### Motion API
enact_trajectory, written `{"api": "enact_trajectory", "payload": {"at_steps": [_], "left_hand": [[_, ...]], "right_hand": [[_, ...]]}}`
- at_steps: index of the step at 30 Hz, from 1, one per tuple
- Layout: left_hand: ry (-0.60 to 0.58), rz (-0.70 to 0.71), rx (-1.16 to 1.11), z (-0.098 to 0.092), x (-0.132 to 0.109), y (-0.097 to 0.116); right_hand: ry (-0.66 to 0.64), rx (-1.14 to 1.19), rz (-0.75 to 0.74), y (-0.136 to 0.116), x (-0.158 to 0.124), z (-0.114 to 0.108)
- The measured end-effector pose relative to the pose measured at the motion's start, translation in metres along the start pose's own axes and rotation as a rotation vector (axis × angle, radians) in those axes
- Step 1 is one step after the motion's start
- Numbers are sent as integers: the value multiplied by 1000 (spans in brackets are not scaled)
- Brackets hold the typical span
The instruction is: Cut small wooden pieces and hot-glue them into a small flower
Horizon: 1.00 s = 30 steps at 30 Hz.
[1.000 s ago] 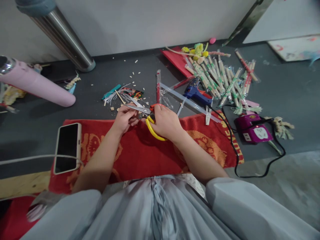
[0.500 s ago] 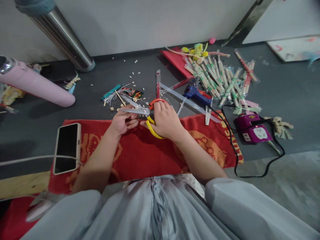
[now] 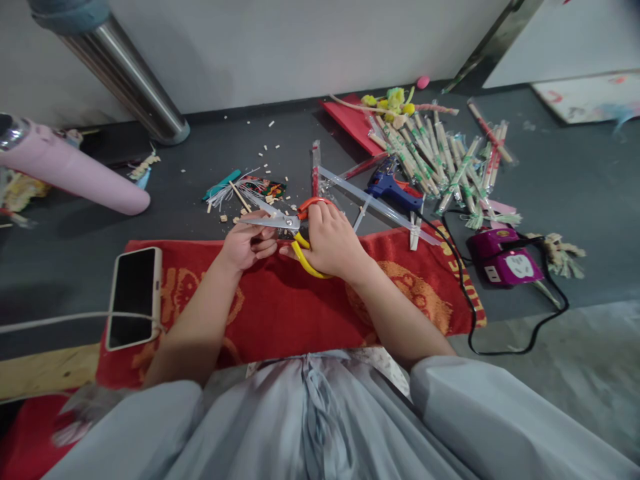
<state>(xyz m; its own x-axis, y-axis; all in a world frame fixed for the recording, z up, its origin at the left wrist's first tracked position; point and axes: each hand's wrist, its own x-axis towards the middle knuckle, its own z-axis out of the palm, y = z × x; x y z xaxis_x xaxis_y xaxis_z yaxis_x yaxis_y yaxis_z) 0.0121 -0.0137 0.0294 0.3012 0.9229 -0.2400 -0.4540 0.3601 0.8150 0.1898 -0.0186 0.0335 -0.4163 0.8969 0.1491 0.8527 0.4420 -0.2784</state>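
Observation:
My right hand is closed round the orange and yellow handles of a pair of scissors, whose blades are spread and point left. Beneath the blades, my left hand has its fingers curled with the tips together. Whatever it grips is too small or hidden to make out. A thin wooden stick slants down to just above the left fingers; I cannot tell whether they hold it. Small cut wooden bits lie beyond the blades, beside a teal-handled bundle of whitish strands.
A red towel lies under my forearms, with a phone on its left. To the right are a blue glue gun, plastic-wrapped wooden sticks, a purple power block and its black cord. Two bottles, one pink and one steel, stand left.
Both hands and the scissors stay almost exactly where they were, blades still apart. Only a very slight shift of the whole view shows.

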Motion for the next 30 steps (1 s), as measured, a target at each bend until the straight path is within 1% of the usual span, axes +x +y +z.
{"api": "enact_trajectory", "payload": {"at_steps": [3, 6, 8, 11, 15, 19, 22, 26, 30], "left_hand": [[0, 35, 9, 2, 2, 0], [19, 79, 75, 4, 4, -2], [54, 135, 123, 4, 7, -5], [96, 265, 235, -1, 11, -10], [107, 399, 562, -10, 13, -15], [194, 601, 972, -13, 11, -14], [231, 734, 1146, -13, 10, -14], [229, 776, 1197, -13, 10, -15], [233, 743, 1165, -14, 10, -15]], "right_hand": [[-26, 48, -2, 1, 2, 0], [-84, 94, 25, 1, 4, -2], [-128, 101, 66, -1, 4, -5], [-169, 85, 116, -5, 3, -10], [-193, 65, 140, -8, 2, -15], [-200, 62, 120, -8, 2, -16], [-209, 74, 103, -7, 2, -16], [-225, 83, 89, -7, 3, -18], [-238, 85, 69, -7, 4, -20]]}}
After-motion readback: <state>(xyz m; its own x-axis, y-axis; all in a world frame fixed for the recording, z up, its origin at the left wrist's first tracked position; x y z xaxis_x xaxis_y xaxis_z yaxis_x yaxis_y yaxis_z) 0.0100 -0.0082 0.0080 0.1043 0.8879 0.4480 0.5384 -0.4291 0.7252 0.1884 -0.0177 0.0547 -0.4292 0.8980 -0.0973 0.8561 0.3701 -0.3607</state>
